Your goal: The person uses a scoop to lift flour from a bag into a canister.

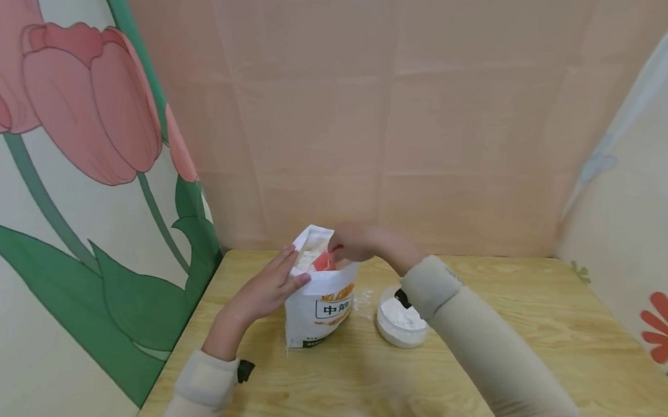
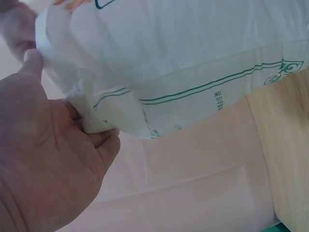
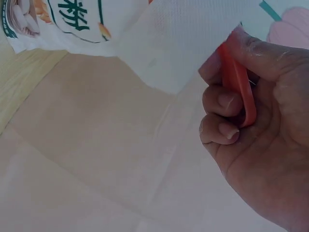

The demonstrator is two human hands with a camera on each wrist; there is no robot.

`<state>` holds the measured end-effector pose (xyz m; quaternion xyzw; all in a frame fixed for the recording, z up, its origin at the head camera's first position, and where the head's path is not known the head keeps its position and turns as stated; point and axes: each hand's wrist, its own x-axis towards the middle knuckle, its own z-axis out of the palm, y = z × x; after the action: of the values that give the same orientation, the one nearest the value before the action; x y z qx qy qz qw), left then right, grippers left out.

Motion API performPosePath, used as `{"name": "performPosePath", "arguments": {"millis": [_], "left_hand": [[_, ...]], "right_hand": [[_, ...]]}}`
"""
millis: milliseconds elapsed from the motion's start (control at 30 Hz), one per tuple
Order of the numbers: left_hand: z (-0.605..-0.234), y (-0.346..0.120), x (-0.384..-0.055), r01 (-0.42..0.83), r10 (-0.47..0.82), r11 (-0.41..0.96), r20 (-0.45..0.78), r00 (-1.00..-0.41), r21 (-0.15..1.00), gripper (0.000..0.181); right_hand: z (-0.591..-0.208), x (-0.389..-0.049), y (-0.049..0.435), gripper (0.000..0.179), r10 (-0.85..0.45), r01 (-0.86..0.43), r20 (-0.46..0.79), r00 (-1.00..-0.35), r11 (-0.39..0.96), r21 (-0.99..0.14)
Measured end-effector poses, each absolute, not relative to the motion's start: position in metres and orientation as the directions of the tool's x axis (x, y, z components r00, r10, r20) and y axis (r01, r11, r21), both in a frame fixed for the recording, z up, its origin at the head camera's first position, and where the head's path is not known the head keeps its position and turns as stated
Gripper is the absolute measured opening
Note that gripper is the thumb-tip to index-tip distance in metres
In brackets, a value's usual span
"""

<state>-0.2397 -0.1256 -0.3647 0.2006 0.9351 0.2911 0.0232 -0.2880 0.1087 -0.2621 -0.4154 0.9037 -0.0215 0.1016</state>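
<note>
A white bag of flour (image 1: 307,313) with Chinese print stands upright on the table, its top folded outward and gaping. My left hand (image 1: 263,292) grips the bag's rim at the left; the left wrist view shows fingers curled at the bag's edge (image 2: 104,116). Over the bag's mouth, my right hand (image 1: 357,240) holds a red scoop (image 1: 323,262), whose red part shows inside the opening. In the right wrist view, fingers and thumb wrap around the scoop's red handle (image 3: 239,87), and white powder dusts the skin. The scoop's far end is hidden by the bag.
Right of the bag is a round clear container (image 1: 400,337) of white powder (image 1: 403,314), partly beneath the right sleeve (image 1: 474,339). Both stand on a wooden table (image 1: 314,394). A pinkish sheet (image 1: 382,123) hangs behind, and a tulip-painted wall (image 1: 90,160) borders the left.
</note>
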Motion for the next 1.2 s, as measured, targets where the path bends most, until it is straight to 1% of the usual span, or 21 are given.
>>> {"name": "performPosePath", "arguments": {"millis": [67,100,167,267,333,433,533,667,967,1200], "left_hand": [[-0.364,-0.124,-0.240,0.356,0.384,0.751,0.071,-0.920,0.556,0.092],[-0.364,-0.124,-0.240,0.355,0.384,0.751,0.070,-0.921,0.557,0.092],[-0.364,-0.123,-0.240,0.351,0.382,0.745,0.069,-0.921,0.567,0.091],[-0.366,-0.122,-0.240,0.341,0.377,0.738,0.064,-0.924,0.582,0.092],[-0.367,-0.122,-0.239,0.336,0.372,0.737,0.063,-0.926,0.587,0.093],[-0.368,-0.123,-0.238,0.331,0.365,0.741,0.063,-0.929,0.585,0.093],[-0.367,-0.123,-0.237,0.325,0.359,0.743,0.061,-0.931,0.585,0.093],[-0.366,-0.124,-0.238,0.319,0.354,0.745,0.059,-0.933,0.586,0.093],[-0.367,-0.122,-0.242,0.337,0.374,0.745,0.058,-0.925,0.576,0.093],[-0.366,-0.124,-0.241,0.356,0.389,0.750,0.062,-0.919,0.557,0.091]], "right_hand": [[-0.271,-0.302,0.111,0.018,-0.714,-0.710,-0.175,-0.678,0.698,-0.095],[-0.275,-0.303,0.117,0.017,-0.706,-0.699,-0.142,-0.694,0.707,-0.105],[-0.284,-0.299,0.132,0.015,-0.717,-0.707,-0.016,-0.697,0.690,-0.155],[-0.294,-0.285,0.150,0.015,-0.698,-0.716,0.167,-0.697,0.660,-0.227],[-0.302,-0.277,0.156,0.018,-0.658,-0.704,0.251,-0.710,0.657,-0.269],[-0.310,-0.268,0.161,0.023,-0.591,-0.672,0.322,-0.740,0.662,-0.331],[-0.315,-0.262,0.162,0.026,-0.543,-0.638,0.336,-0.770,0.668,-0.382],[-0.320,-0.256,0.162,0.030,-0.504,-0.607,0.338,-0.794,0.677,-0.416],[-0.322,-0.255,0.173,0.030,-0.486,-0.604,0.360,-0.796,0.665,-0.439],[-0.312,-0.252,0.202,0.021,-0.493,-0.597,0.338,-0.802,0.638,-0.486]]}}
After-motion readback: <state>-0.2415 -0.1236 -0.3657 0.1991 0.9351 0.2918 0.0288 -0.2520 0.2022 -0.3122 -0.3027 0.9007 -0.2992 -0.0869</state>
